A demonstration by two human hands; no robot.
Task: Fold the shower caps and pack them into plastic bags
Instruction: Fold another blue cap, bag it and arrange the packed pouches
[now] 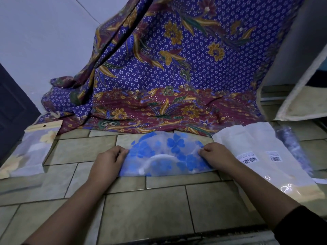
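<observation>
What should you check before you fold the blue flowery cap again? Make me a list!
1. Left hand pinches the left edge of the see-through shower cap with blue flowers: ok.
2. Right hand pinches its right edge: ok.
3. Cap lies spread in a half-round on the beige tiled floor: ok.
4. Cap's far edge is free of the purple flowered cloth: cannot tell.
5. The white plastic bags with barcode labels lie close by on the right: ok.
</observation>
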